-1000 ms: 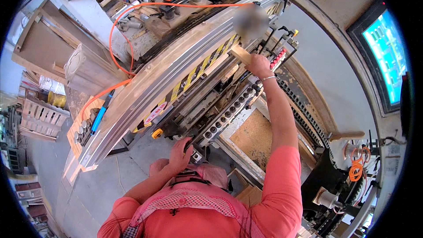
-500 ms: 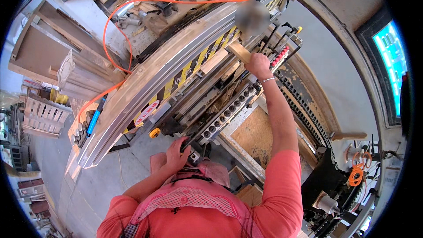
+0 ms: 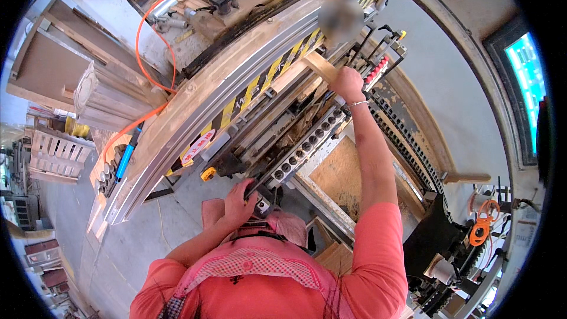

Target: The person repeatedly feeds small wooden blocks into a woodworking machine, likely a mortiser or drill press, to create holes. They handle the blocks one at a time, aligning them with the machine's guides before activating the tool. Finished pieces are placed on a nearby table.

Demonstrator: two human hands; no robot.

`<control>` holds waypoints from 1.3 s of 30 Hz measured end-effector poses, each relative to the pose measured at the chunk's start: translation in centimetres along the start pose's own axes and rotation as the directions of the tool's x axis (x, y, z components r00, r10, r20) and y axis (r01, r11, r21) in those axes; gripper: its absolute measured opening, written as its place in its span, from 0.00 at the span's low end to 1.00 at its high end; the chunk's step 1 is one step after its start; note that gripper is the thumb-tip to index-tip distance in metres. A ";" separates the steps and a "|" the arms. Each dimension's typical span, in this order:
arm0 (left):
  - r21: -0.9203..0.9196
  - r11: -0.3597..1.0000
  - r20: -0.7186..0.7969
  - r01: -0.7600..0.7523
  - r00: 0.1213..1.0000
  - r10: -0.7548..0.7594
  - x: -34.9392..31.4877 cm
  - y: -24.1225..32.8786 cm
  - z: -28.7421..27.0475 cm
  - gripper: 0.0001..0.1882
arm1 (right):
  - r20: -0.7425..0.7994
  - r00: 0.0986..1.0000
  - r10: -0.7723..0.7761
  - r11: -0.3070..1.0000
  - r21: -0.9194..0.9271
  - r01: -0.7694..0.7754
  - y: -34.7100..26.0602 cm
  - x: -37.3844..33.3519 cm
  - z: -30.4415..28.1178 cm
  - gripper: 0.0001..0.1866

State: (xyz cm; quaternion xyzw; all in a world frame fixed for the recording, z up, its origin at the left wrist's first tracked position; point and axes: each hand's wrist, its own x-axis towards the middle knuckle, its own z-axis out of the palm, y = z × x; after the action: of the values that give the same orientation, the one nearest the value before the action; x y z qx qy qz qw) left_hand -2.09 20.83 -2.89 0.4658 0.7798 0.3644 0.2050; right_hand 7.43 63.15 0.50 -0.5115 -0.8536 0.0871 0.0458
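Note:
My right hand [image 3: 348, 85] reaches far forward over the machine, its fingers closed round the near end of a short flat wooden board [image 3: 320, 66]. The board's other end lies toward a longer pale wood strip [image 3: 290, 78] along the machine's striped side. Low in front of my body, my left hand [image 3: 239, 202] curls its fingers at a black machine part beside a small grey box [image 3: 261, 206]; what the fingers grip is hidden. Between my hands runs a metal rail with a row of dark round holes [image 3: 304, 154].
A yellow-black striped beam [image 3: 254, 99] and a long wooden ledge [image 3: 177, 112] curve along the left. Red knobs [image 3: 376, 71] and black clamp levers stand past my right hand. An orange hose [image 3: 139, 47] loops over the bench. A lit screen [image 3: 524, 82] hangs at right.
The view has shifted slightly. My right hand still holds the wooden board in nearly the same place, and my left hand stays by the grey box.

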 end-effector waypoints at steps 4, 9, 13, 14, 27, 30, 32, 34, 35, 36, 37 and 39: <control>0.035 0.999 0.035 0.011 0.999 -0.012 0.4 1.1 -0.7 0.18 | -0.045 0.999 0.018 1.000 -0.008 -0.019 -0.4 -0.2 0.3 0.12; 0.050 0.997 0.028 -0.058 0.998 0.057 0.3 0.1 -0.2 0.19 | -0.029 1.000 -0.001 0.999 -0.035 0.000 -0.3 -0.1 0.4 0.15; 0.031 0.998 0.043 -0.059 0.997 0.057 0.3 0.0 -0.2 0.20 | -0.027 0.999 -0.037 0.999 -0.038 0.036 -0.1 -0.2 0.5 0.17; 0.029 0.999 0.062 -0.042 0.997 0.040 0.1 -0.2 -0.2 0.21 | -0.027 0.999 -0.039 0.998 -0.040 0.038 -0.2 -0.2 0.4 0.18; 0.028 0.998 0.055 -0.065 0.996 0.063 0.1 -0.5 -0.2 0.20 | -0.021 0.995 -0.096 0.992 -0.083 0.094 -0.1 0.0 0.5 0.18; 0.020 0.997 0.044 -0.074 0.996 0.073 0.0 -0.8 -0.1 0.19 | -0.024 0.995 -0.099 0.991 -0.094 0.096 -0.1 -0.1 0.3 0.18; 0.023 0.998 0.050 -0.061 0.997 0.059 0.0 -0.7 -0.1 0.19 | -0.025 0.995 -0.099 0.991 -0.094 0.096 -0.1 -0.2 0.3 0.19; 0.025 0.998 0.057 -0.053 0.997 0.051 0.1 -0.7 -0.2 0.19 | -0.023 0.995 -0.099 0.991 -0.091 0.096 -0.1 -0.1 0.5 0.19; 0.026 0.998 0.060 -0.052 0.997 0.050 0.1 -0.7 -0.2 0.19 | -0.022 0.995 -0.101 0.991 -0.092 0.099 0.0 0.0 0.6 0.19; 0.026 0.998 0.064 -0.051 0.997 0.049 0.1 -0.8 -0.2 0.19 | -0.022 0.994 -0.103 0.991 -0.093 0.101 0.0 0.2 0.7 0.19; 0.027 0.998 0.061 -0.054 0.997 0.053 0.1 -0.8 -0.2 0.19 | -0.021 0.994 -0.104 0.990 -0.095 0.101 0.1 0.2 0.8 0.19; 0.027 0.998 0.056 -0.062 0.997 0.061 0.2 -0.6 -0.2 0.19 | -0.039 0.992 -0.120 0.988 -0.100 0.116 0.4 0.3 1.1 0.20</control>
State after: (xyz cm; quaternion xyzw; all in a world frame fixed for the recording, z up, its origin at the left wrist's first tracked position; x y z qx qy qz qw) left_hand -2.67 20.78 -3.21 0.5023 0.7644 0.3465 0.2083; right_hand 7.48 63.48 -0.63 -0.4636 -0.8844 0.0311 0.0450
